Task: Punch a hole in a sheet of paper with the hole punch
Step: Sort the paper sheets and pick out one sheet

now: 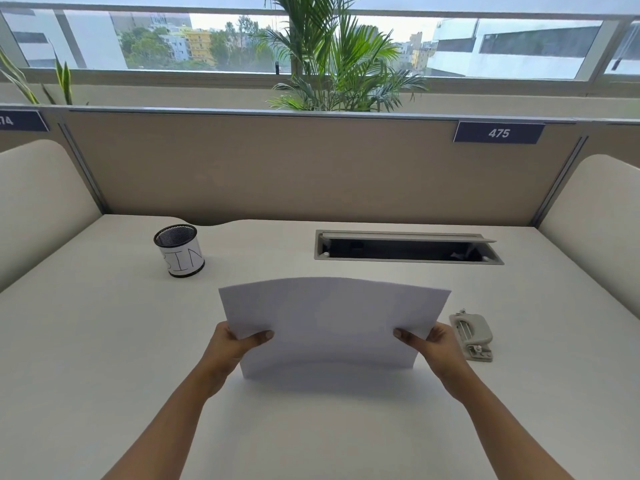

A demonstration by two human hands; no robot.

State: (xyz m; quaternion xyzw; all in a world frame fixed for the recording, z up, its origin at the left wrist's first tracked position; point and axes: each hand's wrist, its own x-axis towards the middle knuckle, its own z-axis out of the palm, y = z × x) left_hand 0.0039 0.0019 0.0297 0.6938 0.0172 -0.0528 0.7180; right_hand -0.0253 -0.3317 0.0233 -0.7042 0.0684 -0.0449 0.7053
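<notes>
Above desk (104,341), hands (235,344) gripping curved paper (332,320)

Your desk (104,341) — the count
One sheet of paper (332,323), one hole punch (472,336), one mesh cup (179,251) — and your two hands, left hand (232,344), right hand (433,344).

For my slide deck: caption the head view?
Both hands hold a paper sheet beside the hole punch.

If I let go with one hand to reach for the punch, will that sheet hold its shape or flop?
Likely flop. The sheet already bows between the left hand and right hand, so it looks thin and limp. Held by one edge, the free side would probably droop toward the desk. It seems very light, so the hole punch may drag it.
</notes>
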